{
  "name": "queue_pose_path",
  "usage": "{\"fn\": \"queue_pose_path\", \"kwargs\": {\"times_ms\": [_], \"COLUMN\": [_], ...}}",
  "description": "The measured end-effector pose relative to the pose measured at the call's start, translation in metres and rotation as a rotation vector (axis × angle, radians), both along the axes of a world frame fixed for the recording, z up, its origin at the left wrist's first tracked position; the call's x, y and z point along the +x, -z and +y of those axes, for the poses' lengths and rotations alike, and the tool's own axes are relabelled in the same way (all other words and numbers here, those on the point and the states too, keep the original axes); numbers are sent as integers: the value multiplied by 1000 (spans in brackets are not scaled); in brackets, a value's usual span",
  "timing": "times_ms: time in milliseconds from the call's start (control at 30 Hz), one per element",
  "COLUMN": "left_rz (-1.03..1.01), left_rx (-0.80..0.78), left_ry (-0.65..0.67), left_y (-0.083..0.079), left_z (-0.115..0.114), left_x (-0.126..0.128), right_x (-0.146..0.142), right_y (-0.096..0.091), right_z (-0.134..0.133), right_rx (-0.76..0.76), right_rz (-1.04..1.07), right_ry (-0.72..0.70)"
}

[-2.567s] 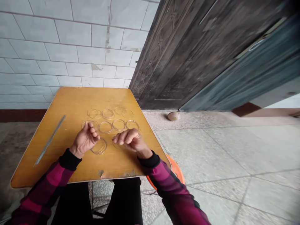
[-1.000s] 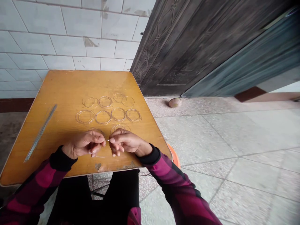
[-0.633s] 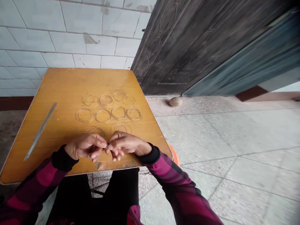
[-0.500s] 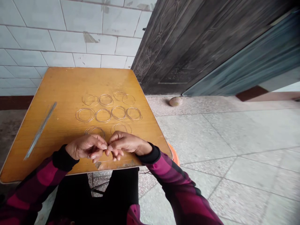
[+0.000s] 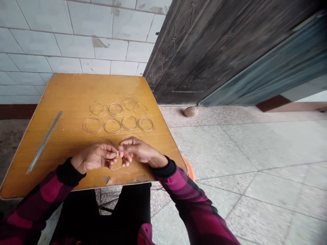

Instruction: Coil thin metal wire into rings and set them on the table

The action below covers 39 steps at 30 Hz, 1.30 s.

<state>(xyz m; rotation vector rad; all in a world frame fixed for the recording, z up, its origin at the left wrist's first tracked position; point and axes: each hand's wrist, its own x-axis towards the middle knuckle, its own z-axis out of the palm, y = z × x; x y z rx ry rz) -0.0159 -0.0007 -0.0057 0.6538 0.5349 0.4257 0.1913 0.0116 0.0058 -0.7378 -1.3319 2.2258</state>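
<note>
My left hand [image 5: 98, 156] and my right hand [image 5: 138, 151] meet above the near part of the wooden table. Each pinches a thin wire [image 5: 118, 152] between thumb and finger, and its curved lower part [image 5: 117, 168] shows faintly under the fingers. Beyond the hands, several wire rings lie in rows, among them a ring bundle [image 5: 112, 126] in the middle row and another ring bundle [image 5: 115, 109] farther back. More rings are partly covered by my hands. On the left lies a bundle of straight wires [image 5: 44, 143].
The table [image 5: 76, 90] stands against a white tiled wall [image 5: 76, 44]. A dark carved door [image 5: 189, 68] is at the back right. On the floor sits a rounded stone [image 5: 191, 111]. Something orange [image 5: 189, 168] shows beside the table's right edge.
Both hands have shifted slightly away from me, the right one more, and its fingers have risen a little. The pinched wire end shows more clearly now. The rings on the table stay put.
</note>
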Motion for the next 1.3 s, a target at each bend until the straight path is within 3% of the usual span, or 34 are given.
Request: {"fn": "queue_pose_path", "kwargs": {"times_ms": [133, 367, 533, 767, 1200, 1300], "left_rz": [-21, -55, -115, -136, -116, -146], "left_rx": [76, 61, 69, 29, 52, 32], "left_ry": [-121, -384, -486, -440, -443, -495], "left_y": [4, 8, 9, 10, 9, 7], "left_z": [3, 8, 8, 6, 5, 6], "left_x": [1, 1, 5, 7, 6, 6], "right_x": [-2, -2, -7, -9, 1, 4], "right_y": [0, -1, 12, 14, 0, 1], "right_z": [-2, -6, -2, 0, -2, 0], "right_rx": [202, 1108, 1570, 1665, 1589, 1567], "right_rz": [-104, -463, -620, -623, -468, -461], "right_ry": [139, 399, 402, 398, 341, 322]}}
